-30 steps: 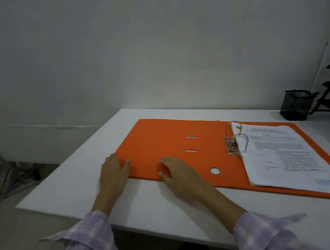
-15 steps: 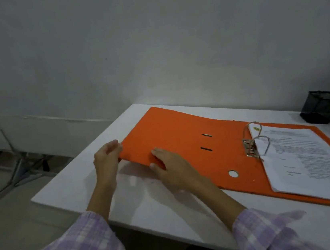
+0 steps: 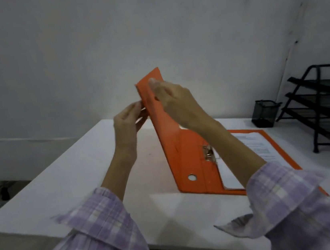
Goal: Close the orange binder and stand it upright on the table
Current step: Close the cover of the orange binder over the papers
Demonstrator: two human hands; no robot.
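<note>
The orange binder (image 3: 179, 154) lies on the white table (image 3: 73, 185) with its back cover flat and its front cover raised nearly upright, tilted toward the right. White printed sheets (image 3: 254, 144) sit on the metal ring mechanism (image 3: 209, 154) inside it. My left hand (image 3: 128, 123) pinches the raised cover's free edge from the left side. My right hand (image 3: 174, 102) holds the same cover near its top from the right side. My right forearm hides part of the papers.
A black mesh pen cup (image 3: 265, 113) stands at the back right of the table. Beside it, at the right edge, is a black tiered wire letter tray (image 3: 325, 103). A plain wall rises behind the table; the table's left edge drops to the floor.
Both hands have lifted the front cover from flat on the table to nearly upright, swinging it rightward over the papers. My view has shifted upward and closer.
</note>
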